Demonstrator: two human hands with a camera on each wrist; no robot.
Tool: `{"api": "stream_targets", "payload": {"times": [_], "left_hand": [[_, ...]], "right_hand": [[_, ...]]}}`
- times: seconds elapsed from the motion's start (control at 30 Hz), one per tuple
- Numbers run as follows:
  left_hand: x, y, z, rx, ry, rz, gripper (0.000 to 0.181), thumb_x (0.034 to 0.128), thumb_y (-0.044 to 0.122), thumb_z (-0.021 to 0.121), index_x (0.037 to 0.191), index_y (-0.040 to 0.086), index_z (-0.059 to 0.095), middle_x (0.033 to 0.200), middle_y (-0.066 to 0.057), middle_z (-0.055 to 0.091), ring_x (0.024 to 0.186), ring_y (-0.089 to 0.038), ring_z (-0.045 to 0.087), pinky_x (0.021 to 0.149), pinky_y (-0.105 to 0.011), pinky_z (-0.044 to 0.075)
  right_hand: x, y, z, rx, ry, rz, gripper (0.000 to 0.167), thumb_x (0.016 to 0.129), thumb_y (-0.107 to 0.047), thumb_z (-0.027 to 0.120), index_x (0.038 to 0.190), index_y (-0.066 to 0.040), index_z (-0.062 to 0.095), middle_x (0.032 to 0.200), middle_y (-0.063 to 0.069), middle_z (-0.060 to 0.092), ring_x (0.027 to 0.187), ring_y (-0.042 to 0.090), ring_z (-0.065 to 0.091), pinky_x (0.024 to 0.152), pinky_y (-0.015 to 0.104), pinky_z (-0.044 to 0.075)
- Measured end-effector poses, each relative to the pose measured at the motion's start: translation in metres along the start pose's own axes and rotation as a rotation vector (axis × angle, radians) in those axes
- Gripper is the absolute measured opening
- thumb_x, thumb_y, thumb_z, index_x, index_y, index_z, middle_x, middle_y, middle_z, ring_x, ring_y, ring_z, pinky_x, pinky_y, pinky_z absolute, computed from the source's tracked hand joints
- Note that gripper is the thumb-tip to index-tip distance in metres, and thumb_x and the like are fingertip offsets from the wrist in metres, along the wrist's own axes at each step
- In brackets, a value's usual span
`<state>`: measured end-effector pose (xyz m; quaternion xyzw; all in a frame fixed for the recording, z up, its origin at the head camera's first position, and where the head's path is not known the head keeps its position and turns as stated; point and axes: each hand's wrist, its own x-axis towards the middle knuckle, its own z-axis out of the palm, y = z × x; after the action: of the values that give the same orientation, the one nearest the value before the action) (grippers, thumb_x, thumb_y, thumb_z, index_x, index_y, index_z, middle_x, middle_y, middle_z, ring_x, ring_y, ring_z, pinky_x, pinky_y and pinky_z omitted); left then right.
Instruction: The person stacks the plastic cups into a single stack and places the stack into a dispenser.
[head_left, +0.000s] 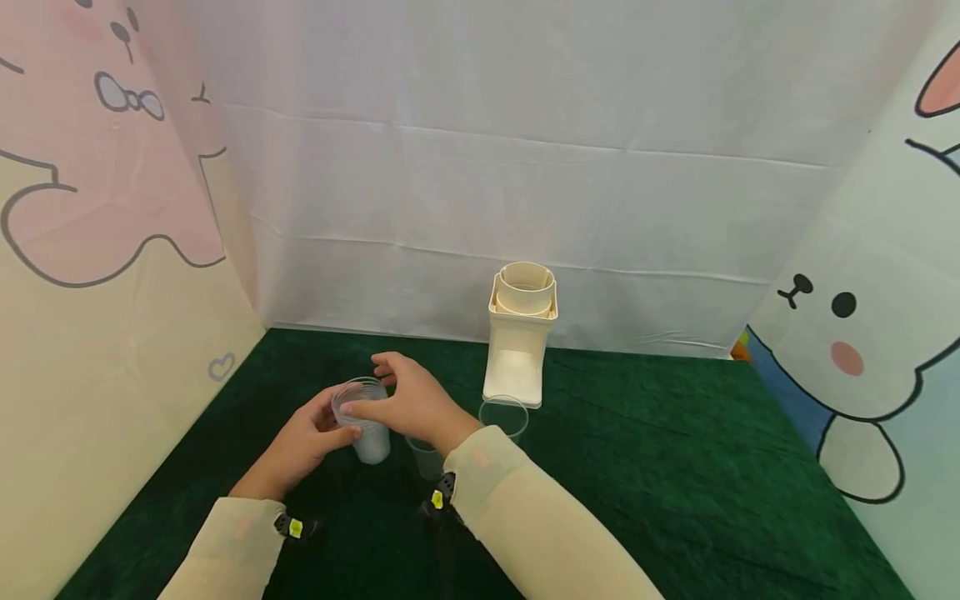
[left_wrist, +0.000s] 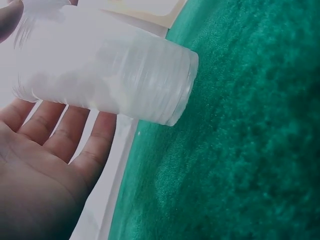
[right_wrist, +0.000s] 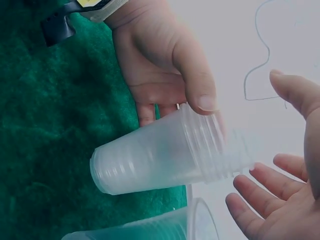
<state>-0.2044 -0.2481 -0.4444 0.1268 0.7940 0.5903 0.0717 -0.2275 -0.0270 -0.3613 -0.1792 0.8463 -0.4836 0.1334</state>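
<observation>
A stack of nested clear plastic cups (head_left: 372, 442) is held upright over the green cloth. My left hand (head_left: 303, 442) grips it near the rims, the thumb on the near side and the fingers behind, as the right wrist view also shows. In the left wrist view, the cup stack (left_wrist: 115, 65) lies across the fingers of my left hand (left_wrist: 55, 165). My right hand (head_left: 416, 404) reaches around the rims from the right. In the right wrist view its fingers (right_wrist: 260, 192) are spread beside the rims of the cup stack (right_wrist: 145, 155), with the thumb apart.
A clear cup (head_left: 425, 460) stands partly hidden behind my right wrist. Another clear cup (head_left: 504, 417) is just before a cream plastic stand (head_left: 517, 354) with a round tube on top. Green cloth (head_left: 660, 467) covers the table; printed curtains (head_left: 480, 192) enclose its back and sides.
</observation>
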Motion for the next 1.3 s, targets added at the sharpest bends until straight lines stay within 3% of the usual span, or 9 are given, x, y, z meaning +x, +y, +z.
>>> {"api": "stream_targets", "payload": {"times": [0.33,0.6,1.07,1.3], "left_hand": [[-0.001,0.001,0.000,0.010,-0.001,-0.018,0.065,0.1014,0.023,0.068,0.157,0.012,0.036,0.151,-0.020,0.046,0.132,-0.041,0.052,0.106,-0.049,0.049],[-0.001,0.001,0.000,0.037,0.017,-0.027,0.064,0.1014,0.026,0.068,0.157,0.014,0.038,0.149,-0.019,0.047,0.131,-0.041,0.053,0.106,-0.057,0.047],[-0.003,0.003,0.002,0.051,0.025,-0.024,0.064,0.1014,0.026,0.068,0.156,0.014,0.039,0.148,-0.019,0.049,0.130,-0.041,0.052,0.106,-0.060,0.045],[-0.003,0.002,0.003,0.042,0.025,-0.013,0.064,0.1015,0.024,0.068,0.157,0.014,0.038,0.148,-0.018,0.049,0.130,-0.040,0.052,0.106,-0.057,0.047]], "right_hand": [[-0.007,0.006,-0.013,-0.049,-0.024,-0.010,0.084,0.084,-0.053,0.083,0.153,-0.022,0.046,0.145,-0.004,0.056,0.135,0.023,0.052,0.103,0.046,0.051],[-0.014,0.009,-0.021,-0.030,-0.021,0.002,0.083,0.085,-0.053,0.082,0.153,-0.023,0.045,0.145,-0.004,0.056,0.133,0.019,0.053,0.105,0.047,0.050],[-0.040,0.012,-0.037,0.130,0.012,-0.071,0.074,0.089,-0.047,0.080,0.152,-0.028,0.046,0.145,-0.007,0.055,0.131,0.016,0.054,0.110,0.043,0.045],[-0.059,0.022,-0.042,0.229,0.033,-0.126,0.072,0.091,-0.037,0.080,0.153,-0.023,0.045,0.145,-0.003,0.056,0.132,0.014,0.053,0.113,0.040,0.042]]}}
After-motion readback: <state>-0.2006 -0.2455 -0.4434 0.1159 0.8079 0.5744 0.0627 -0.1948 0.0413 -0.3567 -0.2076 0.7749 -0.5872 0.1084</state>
